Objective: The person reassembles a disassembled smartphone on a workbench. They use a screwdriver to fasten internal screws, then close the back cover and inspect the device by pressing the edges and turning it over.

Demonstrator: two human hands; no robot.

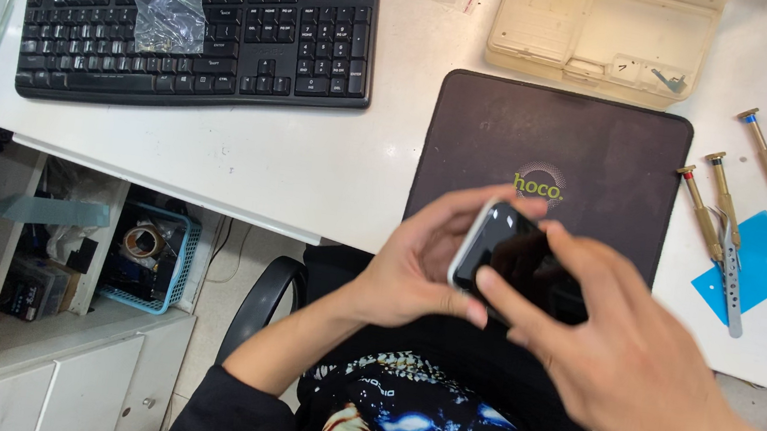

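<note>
A smartphone (506,250) with a dark screen and a white edge is held above the near edge of a dark brown mat (549,138). My left hand (417,263) grips it from the left side and underneath. My right hand (612,341) is blurred and lies over the phone's right half, fingertips touching the screen and lower edge. The phone's right end is hidden under that hand.
A black keyboard (201,37) with a crumpled clear bag (169,14) on it sits at the back left. A beige plastic tray (601,33) stands behind the mat. Three brass screwdrivers (722,194), tweezers (732,278) and a blue film (763,262) lie at right.
</note>
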